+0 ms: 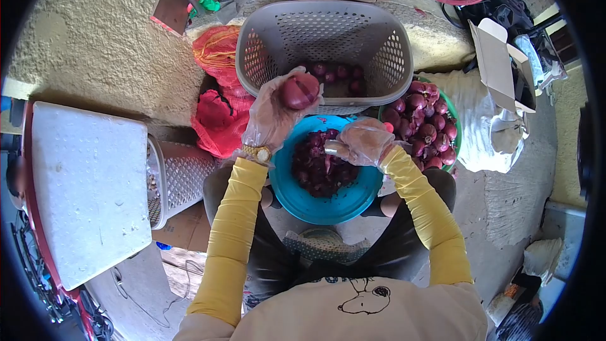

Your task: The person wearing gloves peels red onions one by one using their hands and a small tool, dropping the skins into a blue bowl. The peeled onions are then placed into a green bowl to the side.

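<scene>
Both hands wear clear plastic gloves. My left hand (276, 110) is raised over the near left rim of the grey basket and holds a large red onion (299, 91). My right hand (362, 141) is over the right side of the blue basin (281, 189), its fingers closed round a small metal-coloured tool (336, 148), whose far part is hard to make out. Dark red onion skins and pieces (319, 170) lie in the basin. Several red onions (341, 74) rest in the bottom of the grey basket (325, 9).
Right of the basin, a green tub (457, 123) is piled with red onions. A red mesh bag (218, 117) lies at the left. A second perforated basket (186, 177) and a white lid-like panel (91, 189) stand farther left. A white sack (470, 98) and open carton (499, 66) are at the right.
</scene>
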Demonstrator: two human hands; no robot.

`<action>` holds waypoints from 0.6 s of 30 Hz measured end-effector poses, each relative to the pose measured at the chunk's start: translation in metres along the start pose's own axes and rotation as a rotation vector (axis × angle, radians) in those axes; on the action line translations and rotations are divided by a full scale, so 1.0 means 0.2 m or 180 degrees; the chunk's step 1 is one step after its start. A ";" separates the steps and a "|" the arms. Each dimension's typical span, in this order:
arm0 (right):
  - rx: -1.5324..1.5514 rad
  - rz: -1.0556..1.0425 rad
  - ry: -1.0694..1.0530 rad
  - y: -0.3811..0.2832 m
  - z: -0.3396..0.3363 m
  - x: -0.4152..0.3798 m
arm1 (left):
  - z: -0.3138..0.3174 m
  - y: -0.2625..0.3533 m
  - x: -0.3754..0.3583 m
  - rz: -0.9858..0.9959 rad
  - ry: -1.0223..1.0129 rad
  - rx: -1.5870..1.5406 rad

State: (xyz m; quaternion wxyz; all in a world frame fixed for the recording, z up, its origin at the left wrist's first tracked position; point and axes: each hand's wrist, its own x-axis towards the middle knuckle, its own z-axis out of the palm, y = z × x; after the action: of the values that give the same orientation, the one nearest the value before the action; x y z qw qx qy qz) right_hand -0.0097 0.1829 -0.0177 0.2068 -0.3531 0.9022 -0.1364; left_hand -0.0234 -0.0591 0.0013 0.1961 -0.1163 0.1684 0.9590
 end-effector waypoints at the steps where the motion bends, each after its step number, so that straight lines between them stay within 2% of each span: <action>1: -0.0021 -0.0159 0.0284 0.03 0.04 -0.01 | 0.00 0.00 0.00 0.0197 -0.0098 0.0207; 2: -0.0042 -0.0320 0.0569 0.02 0.03 -0.01 | 0.00 0.00 0.00 0.0396 -0.0196 0.0416; 3: -0.0042 -0.0321 0.0567 0.01 0.01 -0.01 | 0.00 -0.01 -0.01 0.0397 -0.0195 0.0415; 5: -0.0252 -0.0150 0.0145 -0.01 -0.04 -0.03 | 0.01 -0.02 -0.01 0.0627 -0.0203 0.0388; 6: -0.0255 -0.0148 0.0148 -0.03 -0.08 -0.03 | -0.02 -0.01 0.00 0.0627 -0.0207 0.0387; 8: -0.0184 -0.0059 -0.0040 -0.06 -0.11 -0.04 | -0.09 0.01 0.02 0.0114 -0.0448 -0.0575; 9: -0.0188 -0.0060 -0.0040 -0.06 -0.11 -0.03 | -0.09 0.01 0.02 0.0117 -0.0450 -0.0576; 14: -0.0237 -0.0133 0.0200 -0.06 -0.09 -0.01 | -0.04 -0.04 0.01 0.0569 0.0426 -0.0440; 18: -0.0289 0.0255 -0.0157 -0.06 -0.07 0.02 | -0.06 -0.03 0.02 0.0385 0.0311 -0.0734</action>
State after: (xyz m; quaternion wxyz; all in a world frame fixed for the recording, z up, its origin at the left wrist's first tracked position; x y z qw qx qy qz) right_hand -0.0122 0.1719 -0.0013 0.2180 -0.3291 0.9155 -0.0783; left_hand -0.0223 -0.0562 -0.0120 0.1147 -0.1743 0.0732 0.9752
